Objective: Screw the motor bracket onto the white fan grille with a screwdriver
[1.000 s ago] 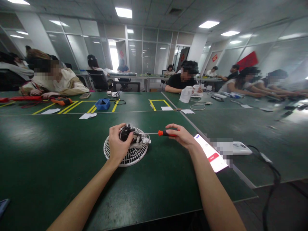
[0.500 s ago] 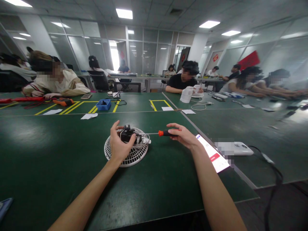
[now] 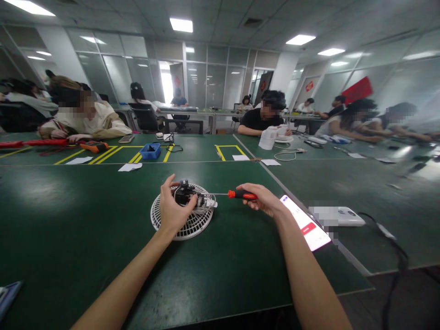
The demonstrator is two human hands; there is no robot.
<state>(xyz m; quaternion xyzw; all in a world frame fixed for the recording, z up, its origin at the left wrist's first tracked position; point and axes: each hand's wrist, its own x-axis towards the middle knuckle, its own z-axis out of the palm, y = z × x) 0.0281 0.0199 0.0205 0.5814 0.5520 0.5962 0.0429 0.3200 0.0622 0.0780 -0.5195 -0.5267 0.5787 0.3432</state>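
A round white fan grille (image 3: 194,228) lies on the green table, with a black motor assembly (image 3: 182,193) and pale wires on top of it. My left hand (image 3: 173,208) grips the motor assembly from the left, thumb on its near side and fingers round the far side. In my right hand (image 3: 259,198) is a red and black screwdriver (image 3: 240,195), held level by its handle. Its metal shaft points left and reaches the right side of the motor assembly; the tip is hard to make out.
Right of my right hand lies a lit phone (image 3: 309,227), with a white device (image 3: 345,216) and black cable beyond. Farther back are a blue bin (image 3: 150,151), paper slips (image 3: 130,167) and a white fan part (image 3: 268,138). Several people sit around the tables.
My right hand's fingers have closed in around the screwdriver handle, where they were more spread before. The whole view has shifted slightly. The left hand keeps its hold on the motor assembly.
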